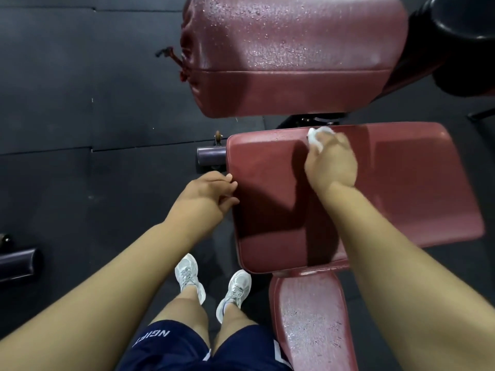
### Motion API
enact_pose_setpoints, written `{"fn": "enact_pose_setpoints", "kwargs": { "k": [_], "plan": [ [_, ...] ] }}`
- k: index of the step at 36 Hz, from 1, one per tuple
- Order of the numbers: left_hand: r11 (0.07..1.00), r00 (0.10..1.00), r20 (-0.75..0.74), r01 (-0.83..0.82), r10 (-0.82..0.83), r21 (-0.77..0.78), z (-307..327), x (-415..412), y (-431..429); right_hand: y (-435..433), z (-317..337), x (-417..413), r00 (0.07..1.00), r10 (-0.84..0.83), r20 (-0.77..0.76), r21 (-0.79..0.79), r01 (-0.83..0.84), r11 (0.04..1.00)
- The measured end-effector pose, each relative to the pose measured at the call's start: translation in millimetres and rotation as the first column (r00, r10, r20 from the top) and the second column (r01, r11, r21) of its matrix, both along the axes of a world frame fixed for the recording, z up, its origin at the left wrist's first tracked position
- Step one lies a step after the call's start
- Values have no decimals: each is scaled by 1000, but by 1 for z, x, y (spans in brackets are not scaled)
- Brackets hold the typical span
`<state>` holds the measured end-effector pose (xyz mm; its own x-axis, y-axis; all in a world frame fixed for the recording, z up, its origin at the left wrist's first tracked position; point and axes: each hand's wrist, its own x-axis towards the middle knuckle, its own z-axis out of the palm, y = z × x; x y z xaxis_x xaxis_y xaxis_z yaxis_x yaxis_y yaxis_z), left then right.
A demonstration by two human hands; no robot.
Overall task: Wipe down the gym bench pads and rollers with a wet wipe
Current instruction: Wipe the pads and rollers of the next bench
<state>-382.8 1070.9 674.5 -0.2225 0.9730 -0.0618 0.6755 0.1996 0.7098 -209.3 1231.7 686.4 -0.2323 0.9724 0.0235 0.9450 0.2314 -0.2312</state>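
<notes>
A wide red bench pad [401, 183] lies in the middle of the head view. My right hand [332, 164] holds a crumpled white wet wipe [317, 136] and presses it on the pad near its far edge. My left hand [206, 196] rests against the pad's left edge with its fingers loosely curled, holding nothing. Above lies a larger red pad [294, 49] speckled with droplets. A narrow red pad [310, 322], also wet, runs toward me below the middle pad.
Black rubber floor mats [80, 103] cover the floor at the left. A dark metal tube [210, 155] juts from the middle pad's left side, and another tube [17, 263] is at the far left. A black roller [466, 20] sits top right. My feet in white shoes [211, 285] stand beside the bench.
</notes>
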Motion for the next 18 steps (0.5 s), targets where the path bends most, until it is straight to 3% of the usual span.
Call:
{"fn": "enact_pose_setpoints", "kwargs": {
  "k": [1, 3, 5, 7, 8, 9, 11, 14, 16, 18],
  "plan": [
    [1000, 1000, 11, -26, 26, 7, 0, 2, 0, -11, 2, -6, 1000, 29, -8, 2, -29, 1000],
    [999, 999, 20, -48, 47, 21, 0, 5, -2, -45, -3, -18, 958, 285, -21, -4, -285, 958],
    [997, 998, 9, -69, 69, 41, -1, 7, -3, -81, -7, -21, 808, 579, -110, -73, -588, 806],
    [996, 997, -36, -73, 74, 45, -1, 9, -5, -90, -5, -6, 656, 735, -173, -94, -754, 651],
    [998, 996, -65, -52, 55, 47, -1, 9, -6, -83, -6, 4, 624, 765, -158, -79, -781, 620],
    [999, 995, -90, -25, 29, 47, -2, 10, -7, -72, -7, 13, 634, 764, -121, -71, -773, 630],
    [999, 990, -138, 2, 5, 51, -3, 13, -10, -41, -7, 32, 787, 613, -68, -1, -614, 789],
    [999, 983, -182, -32, 38, 37, -3, 20, -11, 0, -7, 56, 985, 170, 21, 4, -170, 985],
    [997, 982, -173, -68, 73, 36, -1, 25, -13, -5, -6, 55, 999, -24, 28, 7, 24, 1000],
    [994, 986, -131, -104, 107, 36, 3, 28, -14, -34, -10, 40, 998, 64, 7, 107, -64, 992]
  ]
}}
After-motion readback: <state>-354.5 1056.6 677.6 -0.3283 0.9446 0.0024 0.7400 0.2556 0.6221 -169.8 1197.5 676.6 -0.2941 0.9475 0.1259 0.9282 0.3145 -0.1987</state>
